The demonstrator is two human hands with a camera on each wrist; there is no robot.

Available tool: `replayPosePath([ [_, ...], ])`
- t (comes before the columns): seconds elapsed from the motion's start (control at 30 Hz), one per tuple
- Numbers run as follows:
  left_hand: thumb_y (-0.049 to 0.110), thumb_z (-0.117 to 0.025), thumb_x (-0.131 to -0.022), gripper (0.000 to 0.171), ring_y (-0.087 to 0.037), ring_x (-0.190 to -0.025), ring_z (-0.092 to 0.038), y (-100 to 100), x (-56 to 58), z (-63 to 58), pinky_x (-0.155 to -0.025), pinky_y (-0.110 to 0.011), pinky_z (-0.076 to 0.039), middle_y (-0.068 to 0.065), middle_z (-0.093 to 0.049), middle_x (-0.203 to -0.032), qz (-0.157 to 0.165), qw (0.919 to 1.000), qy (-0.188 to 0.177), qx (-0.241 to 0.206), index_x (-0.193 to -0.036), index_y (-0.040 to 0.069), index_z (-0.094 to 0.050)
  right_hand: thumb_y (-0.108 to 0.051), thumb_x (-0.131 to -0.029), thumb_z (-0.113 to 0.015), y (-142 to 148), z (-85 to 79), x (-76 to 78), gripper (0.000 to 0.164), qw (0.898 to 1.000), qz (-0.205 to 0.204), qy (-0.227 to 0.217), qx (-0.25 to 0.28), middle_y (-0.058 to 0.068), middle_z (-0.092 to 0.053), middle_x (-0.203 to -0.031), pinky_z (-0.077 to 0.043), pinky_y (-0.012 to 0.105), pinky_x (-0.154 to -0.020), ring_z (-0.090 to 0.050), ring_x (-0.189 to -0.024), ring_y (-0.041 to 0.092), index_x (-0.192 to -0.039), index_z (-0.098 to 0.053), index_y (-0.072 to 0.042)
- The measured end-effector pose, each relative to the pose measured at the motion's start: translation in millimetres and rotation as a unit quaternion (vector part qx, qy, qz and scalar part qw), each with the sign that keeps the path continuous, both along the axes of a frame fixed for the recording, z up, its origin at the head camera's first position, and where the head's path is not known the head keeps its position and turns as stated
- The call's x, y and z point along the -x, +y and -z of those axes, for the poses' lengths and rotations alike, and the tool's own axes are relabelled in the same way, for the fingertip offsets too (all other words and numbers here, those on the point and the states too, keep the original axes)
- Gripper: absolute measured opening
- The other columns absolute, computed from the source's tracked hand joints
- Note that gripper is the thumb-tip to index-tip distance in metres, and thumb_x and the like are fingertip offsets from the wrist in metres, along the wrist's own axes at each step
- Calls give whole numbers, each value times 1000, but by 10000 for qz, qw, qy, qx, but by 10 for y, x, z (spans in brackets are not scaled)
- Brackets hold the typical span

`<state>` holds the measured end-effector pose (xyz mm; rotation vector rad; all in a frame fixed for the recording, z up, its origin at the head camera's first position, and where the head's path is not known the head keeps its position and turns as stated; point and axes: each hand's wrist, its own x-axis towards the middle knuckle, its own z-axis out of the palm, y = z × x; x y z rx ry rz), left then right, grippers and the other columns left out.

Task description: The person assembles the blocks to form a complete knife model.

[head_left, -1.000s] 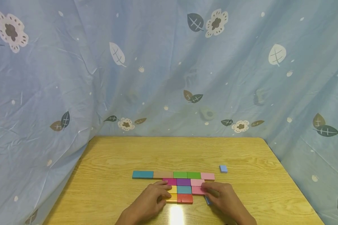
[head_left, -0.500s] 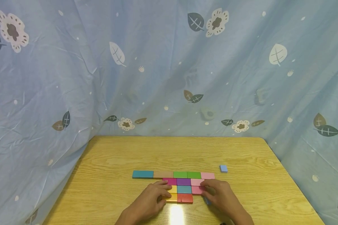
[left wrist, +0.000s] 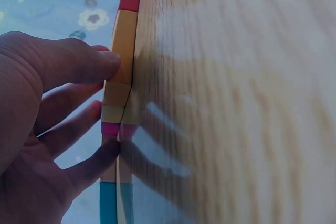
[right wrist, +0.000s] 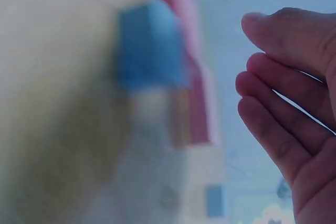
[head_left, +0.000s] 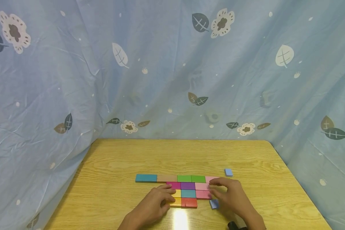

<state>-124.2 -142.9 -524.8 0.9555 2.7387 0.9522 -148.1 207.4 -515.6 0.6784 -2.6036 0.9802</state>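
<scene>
Flat coloured blocks lie together in stacked rows on the wooden table. My left hand (head_left: 150, 203) rests its fingertips along the left ends of the rows, by the yellow block (head_left: 177, 202) and the magenta block (head_left: 173, 185). In the left wrist view its thumb touches the orange-yellow block side (left wrist: 124, 51), fingers spread. My right hand (head_left: 231, 196) hovers by the right ends, over the pink blocks (head_left: 202, 194), its fingers loosely bent and holding nothing. Just below its thumb lies a small blue block (head_left: 214, 204), which looks large and blurred in the right wrist view.
The top row runs from a long teal block (head_left: 146, 178) through tan and green ones to pink. A red block (head_left: 189, 202) ends the bottom row. Another small light-blue block (head_left: 228, 172) lies apart at the right. A patterned blue cloth (head_left: 172, 64) hangs behind the table (head_left: 109, 159).
My right hand has drawn back to the right and up from the pink blocks, uncovering more of the small blue block. My left hand has stayed in place.
</scene>
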Motion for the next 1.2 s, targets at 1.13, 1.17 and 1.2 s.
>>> replayPosePath([
  [1.13,4,-76,-99,24,-28,-146,-61,2,-4,-2,-121,-48,-54,0,-73,-145,3,10000,-36,-43,-116,17,-86,-1,-95,-84,884,267,585,34,9817,555,-1201,1368,24,-79,-126,-61,11,-85,-75,-106,-3,-128,-78,2],
  [1.17,3,-76,-98,24,-28,-146,-61,2,-4,-2,-121,-48,-54,0,-73,-144,5,10000,-26,-44,-115,17,-86,-2,-95,-84,876,258,574,33,9825,592,-1159,1336,23,-79,-125,-61,11,-85,-75,-106,-3,-128,-78,1],
  [1.2,3,-76,-98,24,-29,-146,-62,2,-4,-1,-120,-48,-54,-1,-73,-144,13,10000,-9,-49,-115,17,-86,-2,-95,-84,869,247,562,32,9829,627,-1126,1317,22,-80,-124,-61,10,-85,-76,-106,-3,-127,-79,1],
])
